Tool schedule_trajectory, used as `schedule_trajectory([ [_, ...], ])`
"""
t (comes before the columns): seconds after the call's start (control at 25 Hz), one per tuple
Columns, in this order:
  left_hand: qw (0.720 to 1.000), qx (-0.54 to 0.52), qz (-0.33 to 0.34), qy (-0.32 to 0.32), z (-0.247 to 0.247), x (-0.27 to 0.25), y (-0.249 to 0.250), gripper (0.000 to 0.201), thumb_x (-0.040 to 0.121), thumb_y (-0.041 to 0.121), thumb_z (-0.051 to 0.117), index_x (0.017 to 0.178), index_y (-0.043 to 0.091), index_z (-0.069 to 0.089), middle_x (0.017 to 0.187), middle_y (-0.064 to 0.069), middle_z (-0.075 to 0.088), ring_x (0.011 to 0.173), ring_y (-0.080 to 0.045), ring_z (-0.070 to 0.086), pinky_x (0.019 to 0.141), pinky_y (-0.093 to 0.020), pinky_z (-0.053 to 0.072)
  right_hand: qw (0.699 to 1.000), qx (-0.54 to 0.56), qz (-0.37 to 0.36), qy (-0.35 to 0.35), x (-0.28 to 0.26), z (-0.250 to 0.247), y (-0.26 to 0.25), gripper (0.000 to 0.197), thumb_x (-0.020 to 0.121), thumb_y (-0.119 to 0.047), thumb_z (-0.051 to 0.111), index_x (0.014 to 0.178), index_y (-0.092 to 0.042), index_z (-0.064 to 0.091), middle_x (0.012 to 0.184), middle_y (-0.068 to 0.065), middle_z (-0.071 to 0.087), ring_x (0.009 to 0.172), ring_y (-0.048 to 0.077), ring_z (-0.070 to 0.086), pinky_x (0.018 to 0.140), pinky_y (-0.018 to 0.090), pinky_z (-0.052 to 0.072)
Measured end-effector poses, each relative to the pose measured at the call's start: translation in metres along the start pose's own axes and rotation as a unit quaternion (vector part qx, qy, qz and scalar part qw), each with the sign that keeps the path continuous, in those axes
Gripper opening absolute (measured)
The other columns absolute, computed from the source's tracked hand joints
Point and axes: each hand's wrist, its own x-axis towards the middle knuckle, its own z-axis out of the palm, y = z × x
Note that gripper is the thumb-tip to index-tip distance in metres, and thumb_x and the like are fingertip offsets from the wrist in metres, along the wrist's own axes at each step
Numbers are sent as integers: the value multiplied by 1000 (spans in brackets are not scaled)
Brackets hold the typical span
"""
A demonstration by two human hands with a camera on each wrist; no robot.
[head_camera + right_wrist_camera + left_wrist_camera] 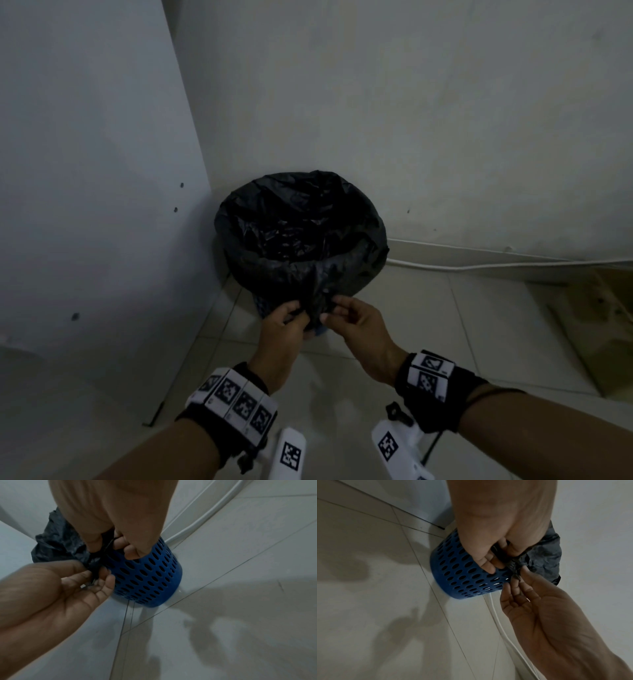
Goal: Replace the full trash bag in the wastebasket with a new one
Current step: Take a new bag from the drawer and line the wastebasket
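Observation:
A black trash bag lines a blue perforated wastebasket standing in a corner, and its edge is folded down over the rim. At the basket's near side a bunch of the bag's overhang is gathered and twisted. My left hand and right hand meet there, and each pinches that gathered plastic between thumb and fingers. The left wrist view has the left fingers curled against the basket wall beside the bag. In the right wrist view the right fingers grip the twisted strand over the basket.
A white panel stands close on the left and a wall is behind the basket. A white cable runs along the wall's foot to the right. Brown cardboard lies on the tiled floor at far right.

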Motion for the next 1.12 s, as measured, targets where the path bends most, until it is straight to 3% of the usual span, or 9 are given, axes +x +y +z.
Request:
schedule_trajectory([
  [0.2,996,57,64,20,-8,-2,-7,19,84,5,70,94,4,53,92,-11,65,84,-22,66,65,-23,57,992,-86,-77,-48,-5,-4,-7,28,85,-14,72,112,-20,67,98,-22,72,93,-7,65,77,11,52],
  [0.32,997,32,61,31,-11,6,-14,40,80,7,75,104,1,44,103,-16,65,90,-23,67,79,-39,58,966,-213,-145,5,-3,-6,-1,20,95,-22,59,98,-5,68,93,1,66,90,15,62,82,36,52],
  [0.4,999,8,28,16,-8,7,-16,53,77,14,78,117,-6,49,114,-19,68,99,-25,69,86,-43,57,963,-221,-156,19,1,-6,4,31,99,-19,52,89,8,63,80,4,57,83,27,56,73,39,47],
  [0.6,999,-17,-21,-30,-1,1,-8,28,83,17,73,110,10,69,103,-8,75,93,-25,72,67,-27,53,980,-167,-106,-24,-5,2,6,22,97,-26,56,113,-13,63,107,-1,69,98,11,65,84,29,54],
  [0.72,994,3,-91,-52,0,1,-4,17,92,25,62,109,26,62,99,6,73,93,-17,67,75,-34,42,977,-166,-131,-35,-6,1,8,15,96,-17,57,108,-11,65,102,-1,71,93,7,67,81,23,55],
  [0.84,992,17,-105,-73,0,2,-4,20,96,28,56,113,22,65,106,5,72,103,-18,64,82,-37,41,984,-132,-119,-21,-3,-3,4,15,97,-3,51,96,-8,65,87,0,70,75,0,66,68,14,50],
  [0.92,994,14,-89,-62,1,2,-4,23,92,25,62,112,17,68,108,-1,74,107,-24,66,86,-38,44,997,-56,-60,-10,-1,-2,5,9,95,-1,54,93,-7,60,83,9,66,67,8,65,61,17,50],
  [1.04,997,-28,-66,-25,5,-1,0,11,89,12,66,98,6,67,99,-13,73,89,-26,68,67,-25,56,1000,22,-12,5,-1,2,5,8,95,2,52,91,-5,51,82,15,60,61,14,61,57,21,49],
  [1.12,999,-26,-42,0,10,-3,6,8,88,9,67,84,6,62,85,-10,68,74,-18,65,52,-17,52,996,-67,-63,-10,-4,3,3,12,97,-2,49,96,-5,60,84,6,67,66,3,64,61,15,49],
])
